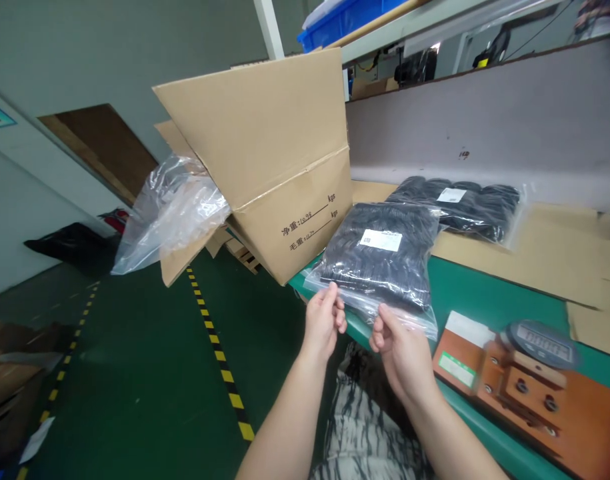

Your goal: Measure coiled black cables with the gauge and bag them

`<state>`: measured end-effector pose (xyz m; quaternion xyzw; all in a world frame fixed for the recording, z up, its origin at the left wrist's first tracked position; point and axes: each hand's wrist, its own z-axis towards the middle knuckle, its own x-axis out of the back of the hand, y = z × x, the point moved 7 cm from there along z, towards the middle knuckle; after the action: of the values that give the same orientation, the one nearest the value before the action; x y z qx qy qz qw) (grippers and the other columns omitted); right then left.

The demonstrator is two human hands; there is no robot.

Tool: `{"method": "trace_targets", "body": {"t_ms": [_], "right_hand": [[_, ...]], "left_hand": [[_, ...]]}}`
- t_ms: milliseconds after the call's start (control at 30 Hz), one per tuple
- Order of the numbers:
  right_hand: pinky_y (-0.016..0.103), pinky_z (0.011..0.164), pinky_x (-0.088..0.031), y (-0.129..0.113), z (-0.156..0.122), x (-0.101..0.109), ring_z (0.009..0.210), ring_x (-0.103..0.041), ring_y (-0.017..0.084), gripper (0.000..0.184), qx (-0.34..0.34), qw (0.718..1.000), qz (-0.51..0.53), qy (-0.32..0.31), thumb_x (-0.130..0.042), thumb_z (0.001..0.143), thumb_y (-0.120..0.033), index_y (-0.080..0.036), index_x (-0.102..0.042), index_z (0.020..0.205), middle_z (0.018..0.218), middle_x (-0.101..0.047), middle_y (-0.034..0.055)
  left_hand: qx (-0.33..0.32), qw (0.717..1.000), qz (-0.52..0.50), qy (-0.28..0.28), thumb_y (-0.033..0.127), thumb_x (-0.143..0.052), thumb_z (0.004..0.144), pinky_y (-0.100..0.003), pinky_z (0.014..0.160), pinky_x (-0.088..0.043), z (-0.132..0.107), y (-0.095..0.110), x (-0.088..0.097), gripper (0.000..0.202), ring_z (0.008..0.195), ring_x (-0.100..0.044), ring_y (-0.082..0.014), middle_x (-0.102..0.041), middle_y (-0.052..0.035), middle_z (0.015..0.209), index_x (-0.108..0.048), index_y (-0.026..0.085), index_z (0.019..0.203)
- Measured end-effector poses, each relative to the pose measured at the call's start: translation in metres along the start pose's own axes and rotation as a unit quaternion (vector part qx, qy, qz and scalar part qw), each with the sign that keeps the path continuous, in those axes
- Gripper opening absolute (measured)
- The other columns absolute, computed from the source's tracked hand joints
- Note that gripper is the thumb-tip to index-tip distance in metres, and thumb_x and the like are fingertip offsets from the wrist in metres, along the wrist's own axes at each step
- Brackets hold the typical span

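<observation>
A clear zip bag (389,273) packed with black ring-shaped parts lies at the front edge of the green table, a white label (381,240) on its top. My left hand (325,320) pinches the left part of the bag's near, zip-strip edge between thumb and fingers. Farther right along that same edge, my right hand (399,343) is closed in a pinch too. A second bag of black rings (455,207), also labelled, rests on cardboard behind the first. Whether the zip strip is fully closed cannot be made out.
A large open cardboard box (295,180) stands left of the bag, a clear plastic liner (179,200) spilling from it. On the right sits an orange-brown fixture with a digital gauge (542,343). Flat cardboard (525,260) covers the table's back. A blue bin (345,23) is on the shelf above.
</observation>
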<state>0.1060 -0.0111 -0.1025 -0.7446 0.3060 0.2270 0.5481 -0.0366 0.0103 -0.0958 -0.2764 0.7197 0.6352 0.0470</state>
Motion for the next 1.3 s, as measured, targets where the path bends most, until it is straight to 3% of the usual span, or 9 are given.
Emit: {"method": "trace_targets", "body": {"t_ms": [100,233,467,733,900,1133,1300], "right_hand": [[0.02,0.036,-0.038,0.0,-0.001,0.0,0.038,-0.043,0.007,0.037,-0.001,1.0,0.0,0.007,-0.086,0.064,-0.039,-0.015,-0.059,0.058,0.053,-0.055,-0.0032],[0.02,0.036,-0.038,-0.001,-0.002,-0.002,0.039,-0.043,0.007,0.037,-0.003,1.0,-0.001,0.007,-0.087,0.062,-0.039,-0.015,-0.059,0.058,0.053,-0.055,-0.0031],[0.02,0.035,-0.037,-0.002,-0.003,-0.001,0.038,-0.042,0.007,0.039,-0.002,1.0,0.0,0.01,-0.088,0.06,-0.04,-0.015,-0.059,0.057,0.052,-0.054,-0.0033],[0.021,0.037,-0.037,0.001,-0.002,0.0,0.04,-0.043,0.008,0.037,-0.004,1.0,-0.001,0.002,-0.086,0.064,-0.039,-0.015,-0.059,0.059,0.054,-0.055,-0.003],[0.021,0.037,-0.038,-0.001,-0.002,-0.001,0.039,-0.043,0.008,0.037,-0.002,1.0,-0.004,-0.003,-0.086,0.064,-0.04,-0.015,-0.059,0.058,0.054,-0.055,-0.003],[0.022,0.038,-0.039,0.0,-0.001,-0.001,0.04,-0.044,0.008,0.037,-0.006,1.0,-0.003,-0.013,-0.085,0.066,-0.041,-0.015,-0.06,0.059,0.054,-0.056,-0.0025],[0.022,0.037,-0.038,0.002,0.0,-0.001,0.04,-0.044,0.009,0.037,-0.008,1.0,0.0,-0.013,-0.084,0.066,-0.042,-0.016,-0.059,0.059,0.054,-0.056,-0.0023]], "left_hand": [[-0.028,0.999,-0.005,0.019,0.047,-0.078,0.071,-0.013,0.031,-0.027,0.006,0.006,0.011,0.041,0.035,-0.035,-0.0003,-0.05,0.0081,0.057,-0.051,0.017,0.069],[-0.036,0.999,-0.015,0.021,0.047,-0.08,0.069,-0.013,0.032,-0.026,0.007,0.006,0.011,0.042,0.035,-0.034,0.0001,-0.05,0.0082,0.057,-0.05,0.017,0.069],[-0.049,0.996,-0.032,0.061,0.068,-0.063,0.076,-0.016,0.029,-0.025,0.014,0.014,0.02,0.052,0.032,-0.036,-0.0025,-0.049,0.0064,0.058,-0.05,0.018,0.07],[-0.116,0.989,-0.007,0.09,0.054,-0.074,0.074,-0.014,0.032,-0.021,0.028,0.025,0.038,0.047,0.033,-0.032,0.0,-0.043,0.009,0.053,-0.047,0.017,0.064],[-0.135,0.985,-0.013,0.102,0.053,-0.075,0.073,-0.013,0.033,-0.021,0.027,0.024,0.036,0.048,0.033,-0.031,0.0006,-0.041,0.0099,0.052,-0.045,0.017,0.063],[-0.099,0.993,-0.023,0.065,0.052,-0.076,0.072,-0.015,0.032,-0.024,0.02,0.022,0.027,0.043,0.035,-0.036,-0.0012,-0.047,0.0078,0.059,-0.049,0.018,0.069],[-0.093,0.993,-0.034,0.071,0.049,-0.079,0.07,-0.013,0.033,-0.023,0.019,0.02,0.024,0.044,0.036,-0.034,0.0001,-0.046,0.0087,0.059,-0.049,0.018,0.071]]}}
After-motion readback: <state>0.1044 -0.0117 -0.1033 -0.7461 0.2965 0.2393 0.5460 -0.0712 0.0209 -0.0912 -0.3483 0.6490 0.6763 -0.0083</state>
